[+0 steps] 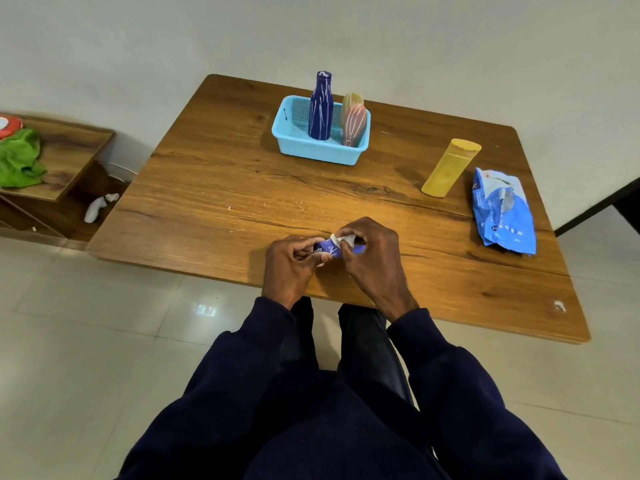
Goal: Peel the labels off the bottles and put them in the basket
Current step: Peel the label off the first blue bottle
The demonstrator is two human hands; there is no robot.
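A small blue bottle [327, 250] lies sideways near the table's front edge, mostly hidden between my hands. My left hand [294, 263] grips its left end. My right hand [372, 256] pinches a white strip of label [341, 238] lifted from the bottle's top. At the back of the table stands a light-blue basket [320, 152]. Inside it are a tall dark-blue bottle [321, 107], a pink bottle [354, 126] and a yellowish bottle [350, 100] behind it. A yellow bottle [450, 168] stands on the table to the right.
A crumpled blue and white packet [504, 211] lies near the right edge of the wooden table [225, 188]. A low wooden shelf [65, 157] at the left holds a green cloth [19, 159]. White scraps [98, 206] lie on the shelf beside the table.
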